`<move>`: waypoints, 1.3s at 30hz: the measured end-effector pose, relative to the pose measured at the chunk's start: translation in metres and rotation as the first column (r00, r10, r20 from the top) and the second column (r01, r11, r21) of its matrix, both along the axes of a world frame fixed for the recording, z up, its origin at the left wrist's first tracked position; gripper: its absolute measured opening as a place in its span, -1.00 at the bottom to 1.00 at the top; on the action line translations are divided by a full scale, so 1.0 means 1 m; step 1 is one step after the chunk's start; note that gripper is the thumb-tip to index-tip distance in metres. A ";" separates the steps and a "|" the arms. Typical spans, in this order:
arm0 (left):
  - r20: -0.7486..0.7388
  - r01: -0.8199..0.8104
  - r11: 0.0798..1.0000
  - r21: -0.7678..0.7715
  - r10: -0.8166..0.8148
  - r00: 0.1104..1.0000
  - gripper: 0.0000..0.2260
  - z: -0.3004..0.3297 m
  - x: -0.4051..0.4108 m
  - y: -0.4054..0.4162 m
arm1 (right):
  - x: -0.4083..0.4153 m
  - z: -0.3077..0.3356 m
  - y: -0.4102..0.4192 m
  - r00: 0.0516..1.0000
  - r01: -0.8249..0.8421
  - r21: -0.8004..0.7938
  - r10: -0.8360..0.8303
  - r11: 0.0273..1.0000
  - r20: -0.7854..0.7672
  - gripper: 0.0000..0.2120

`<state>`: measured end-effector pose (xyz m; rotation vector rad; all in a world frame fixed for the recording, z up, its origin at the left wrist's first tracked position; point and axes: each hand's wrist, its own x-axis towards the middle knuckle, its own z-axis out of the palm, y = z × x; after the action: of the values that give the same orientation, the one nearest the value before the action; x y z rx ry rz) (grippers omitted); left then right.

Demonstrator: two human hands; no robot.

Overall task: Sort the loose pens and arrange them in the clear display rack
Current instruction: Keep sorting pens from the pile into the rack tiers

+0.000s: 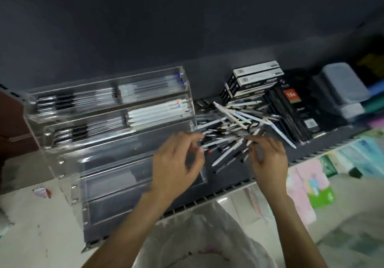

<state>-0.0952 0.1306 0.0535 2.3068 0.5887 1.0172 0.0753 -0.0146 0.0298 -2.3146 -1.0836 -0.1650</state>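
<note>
Two upper tiers of the clear display rack (pixel 37 126) on the left already hold pens: dark-gripped pens (pixel 62 103) fill the left compartments, and white pens (pixel 158 113) lie in rows in the right compartment of the second tier. Its lower tiers, nearer the person, show only bare dark floor through the plastic. The rack stands on a dark slatted shelf (pixel 228 193), whose front edge runs diagonally across the view.

Just right of the rack, the left hand (pixel 176 163) hovers at the near edge of the loose pile of pens (pixel 230 128), fingers curled with thumb and fingertips drawn together; motion blur hides whether it pinches a pen, so its grasp cannot be told. The pile sprawls on the shelf between the rack and the boxes, black and white barrels crossing at all angles.

The right hand (pixel 268 159) hangs over the pile's near right side, fingers bent around what looks like a dark pen (pixel 258 151) held against the palm.

Behind the pile sits a stack of black-and-white boxes (pixel 253 80), and a black box with a red label (pixel 295 109) stands beside them. Farther right lies a grey plastic case (pixel 340 89).
</note>
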 end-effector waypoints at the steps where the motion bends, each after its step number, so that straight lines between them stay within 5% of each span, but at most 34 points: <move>1: -0.087 0.063 0.997 -0.045 -0.067 0.994 -0.83 -0.007 0.007 -0.013 | 0.006 -0.011 -0.020 0.999 0.026 -0.054 -0.027 0.998 -0.018 -0.76; 5: -0.515 0.128 0.977 -0.172 -0.200 0.833 -0.64 -0.043 0.044 -0.051 | 0.035 -0.044 -0.068 0.992 0.064 -0.201 -0.085 0.978 -0.097 -0.63; 13: -0.845 -0.091 0.992 0.084 0.120 0.522 -0.26 -0.089 0.118 -0.063 | 0.115 -0.066 -0.056 0.976 -0.187 -0.367 0.130 0.911 -0.176 -0.56; 16: -0.873 -0.174 0.978 0.112 0.181 0.454 -0.24 -0.093 0.130 -0.065 | 0.126 -0.062 -0.039 0.936 -0.345 -0.456 0.269 0.820 -0.225 -0.45; 21: -0.854 -0.277 0.955 0.104 0.228 0.468 -0.40 -0.094 0.138 -0.066 | 0.126 -0.064 -0.023 0.853 -0.522 -0.493 0.412 0.696 -0.320 -0.51; 27: -0.838 -0.243 0.956 0.167 0.267 0.476 -0.51 -0.097 0.128 -0.067 | 0.131 -0.072 -0.022 0.814 -0.580 -0.451 0.473 0.678 -0.335 -0.60; 39: -0.960 -0.098 0.994 0.052 0.076 0.268 -0.51 -0.096 0.152 -0.063 | 0.124 -0.075 -0.028 0.835 -0.550 -0.430 0.454 0.716 -0.310 -0.56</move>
<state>0.0564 0.0676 -0.0422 2.6915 1.1681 -0.6081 0.1993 -0.0428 -0.0451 -2.2807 -1.7797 0.6112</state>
